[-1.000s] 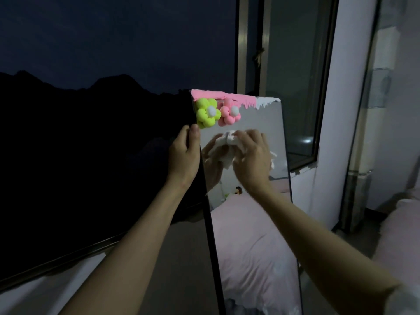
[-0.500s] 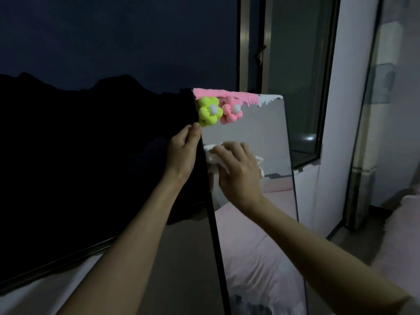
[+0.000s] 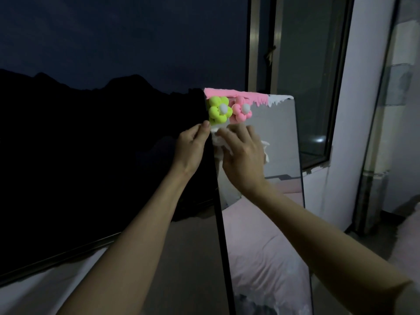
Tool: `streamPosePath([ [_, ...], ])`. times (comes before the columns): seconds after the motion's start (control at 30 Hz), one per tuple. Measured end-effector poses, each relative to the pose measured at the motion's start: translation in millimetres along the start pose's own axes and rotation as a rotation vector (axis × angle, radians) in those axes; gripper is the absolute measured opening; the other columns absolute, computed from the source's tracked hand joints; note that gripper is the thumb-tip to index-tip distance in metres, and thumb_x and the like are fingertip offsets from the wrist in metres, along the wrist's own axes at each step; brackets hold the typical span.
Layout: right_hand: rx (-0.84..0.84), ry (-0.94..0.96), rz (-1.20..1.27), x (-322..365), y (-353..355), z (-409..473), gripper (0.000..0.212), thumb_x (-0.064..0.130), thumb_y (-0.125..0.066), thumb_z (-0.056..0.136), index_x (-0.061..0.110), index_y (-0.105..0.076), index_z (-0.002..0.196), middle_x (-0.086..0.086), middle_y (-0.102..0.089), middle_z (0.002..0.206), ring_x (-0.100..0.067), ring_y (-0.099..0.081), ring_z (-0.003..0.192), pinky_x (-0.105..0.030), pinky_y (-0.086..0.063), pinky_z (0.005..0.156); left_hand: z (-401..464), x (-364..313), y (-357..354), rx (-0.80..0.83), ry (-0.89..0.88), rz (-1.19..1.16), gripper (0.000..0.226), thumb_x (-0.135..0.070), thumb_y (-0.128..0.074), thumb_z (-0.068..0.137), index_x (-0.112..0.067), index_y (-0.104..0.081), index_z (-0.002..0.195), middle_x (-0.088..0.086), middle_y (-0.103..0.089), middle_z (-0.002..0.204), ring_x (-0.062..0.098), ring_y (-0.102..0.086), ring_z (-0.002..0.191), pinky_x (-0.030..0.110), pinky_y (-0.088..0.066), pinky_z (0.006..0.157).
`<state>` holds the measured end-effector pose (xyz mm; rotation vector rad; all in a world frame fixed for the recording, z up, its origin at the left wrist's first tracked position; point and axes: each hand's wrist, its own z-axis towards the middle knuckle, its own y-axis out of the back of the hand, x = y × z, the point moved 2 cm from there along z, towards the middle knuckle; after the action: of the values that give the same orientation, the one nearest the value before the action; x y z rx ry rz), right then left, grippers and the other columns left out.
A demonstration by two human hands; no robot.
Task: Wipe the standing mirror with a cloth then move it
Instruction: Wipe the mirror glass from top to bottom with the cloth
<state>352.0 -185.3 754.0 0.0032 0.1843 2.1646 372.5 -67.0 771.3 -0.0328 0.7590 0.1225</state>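
mirror stands upright at centre frame, yellow flower and pink flower at its top; my left hand grasps its left edge; my right hand presses white cloth flat against the glass, fingers spread; window behind, upper right.

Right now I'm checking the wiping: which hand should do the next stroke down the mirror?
Right. The right hand already presses the cloth on the mirror under the flowers; the left hand grips its left edge, probably steadying it.
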Motion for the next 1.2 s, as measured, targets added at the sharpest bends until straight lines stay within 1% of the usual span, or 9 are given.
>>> streamPosePath([
  [0.2, 0.179, 0.191, 0.088, -13, 9, -89, 0.025, 0.015, -0.049, 0.084, 0.02, -0.05, 0.108, 0.0, -0.046, 0.104, -0.018, -0.043, 0.086, -0.028, -0.038, 0.063, 1, -3, 10, -0.011, -0.044, 0.11, 0.051, -0.047, -0.044, 0.083, 0.002, -0.052, 0.074, 0.008, -0.04, 0.064, 0.011, -0.036, 0.066, 0.032, -0.03, 0.066],
  [0.33, 0.1, 0.099, 0.037, -15, 15, -52, 0.026, 0.022, -0.053, 0.084, 0.021, -0.051, 0.11, -0.012, -0.059, 0.096, -0.022, -0.045, 0.082, -0.03, -0.039, 0.059, -10, 6, 3, -0.065, -0.114, 0.192, 0.072, -0.059, -0.037, 0.078, 0.007, -0.062, 0.089, 0.027, -0.064, 0.089, 0.021, -0.057, 0.081, 0.039, -0.046, 0.077],
  [0.47, 0.012, -0.055, -0.006, -9, 5, -39, 0.027, 0.02, -0.057, 0.083, 0.02, -0.052, 0.11, -0.011, -0.05, 0.103, -0.025, -0.046, 0.086, -0.028, -0.038, 0.06, -33, 28, -3, -0.008, 0.0, 0.22, 0.053, -0.044, -0.043, 0.086, 0.004, -0.065, 0.082, 0.018, -0.062, 0.082, 0.028, -0.057, 0.084, 0.042, -0.045, 0.08],
  [0.57, 0.081, 0.006, 0.055, -3, 5, -104, 0.024, 0.025, -0.049, 0.089, 0.021, -0.05, 0.112, -0.005, -0.042, 0.11, -0.023, -0.043, 0.09, -0.028, -0.039, 0.064, -49, 43, -1, 0.008, 0.057, 0.175, 0.042, -0.036, -0.047, 0.092, -0.001, -0.067, 0.105, 0.009, -0.068, 0.103, 0.018, -0.06, 0.102, 0.03, -0.045, 0.092],
  [0.63, 0.195, 0.095, 0.098, 1, 15, -154, 0.028, 0.019, -0.047, 0.087, 0.02, -0.047, 0.115, -0.006, -0.042, 0.113, -0.024, -0.043, 0.095, -0.032, -0.044, 0.066, -58, 43, 3, -0.002, 0.063, 0.167, 0.03, -0.024, -0.044, 0.099, -0.006, -0.067, 0.089, -0.006, -0.065, 0.078, -0.008, -0.056, 0.077, 0.012, -0.043, 0.073],
  [0.7, 0.296, 0.17, 0.136, 1, 23, -180, 0.035, 0.013, -0.049, 0.08, 0.02, -0.047, 0.114, -0.005, -0.042, 0.111, -0.022, -0.043, 0.097, -0.035, -0.048, 0.068, -63, 40, 5, -0.057, 0.037, 0.189, 0.04, -0.016, -0.042, 0.1, -0.023, -0.048, 0.061, -0.013, -0.041, 0.051, -0.008, -0.042, 0.049, 0.009, -0.031, 0.052],
  [0.83, 0.338, 0.086, 0.105, -5, 26, -159, 0.034, 0.011, -0.049, 0.078, 0.021, -0.046, 0.111, -0.005, -0.039, 0.109, -0.021, -0.043, 0.092, -0.037, -0.048, 0.065, -83, 48, 0, -0.042, 0.048, 0.19, 0.045, -0.021, -0.043, 0.099, -0.028, -0.037, 0.054, -0.014, -0.041, 0.045, -0.002, -0.036, 0.047, 0.019, -0.028, 0.053],
  [1.03, 0.178, -0.126, 0.076, 7, 21, -142, 0.03, 0.015, -0.044, 0.082, 0.02, -0.048, 0.111, -0.003, -0.039, 0.114, -0.023, -0.04, 0.097, -0.031, -0.041, 0.073, -124, 72, -12, 0.061, 0.135, 0.137, 0.023, -0.024, -0.047, 0.096, -0.015, -0.067, 0.103, 0.004, -0.065, 0.094, 0.013, -0.058, 0.092, 0.026, -0.043, 0.08],
  [1.2, 0.55, 0.001, 0.196, 23, 46, -283, 0.037, 0.02, -0.06, 0.079, 0.022, -0.05, 0.114, 0.001, -0.044, 0.117, -0.02, -0.042, 0.104, -0.044, -0.052, 0.073, -148, 87, -5, 0.043, 0.226, 0.21, 0.041, -0.022, -0.047, 0.097, -0.003, -0.047, 0.134, -0.007, -0.047, 0.118, 0.001, -0.042, 0.111, 0.004, -0.032, 0.086],
])
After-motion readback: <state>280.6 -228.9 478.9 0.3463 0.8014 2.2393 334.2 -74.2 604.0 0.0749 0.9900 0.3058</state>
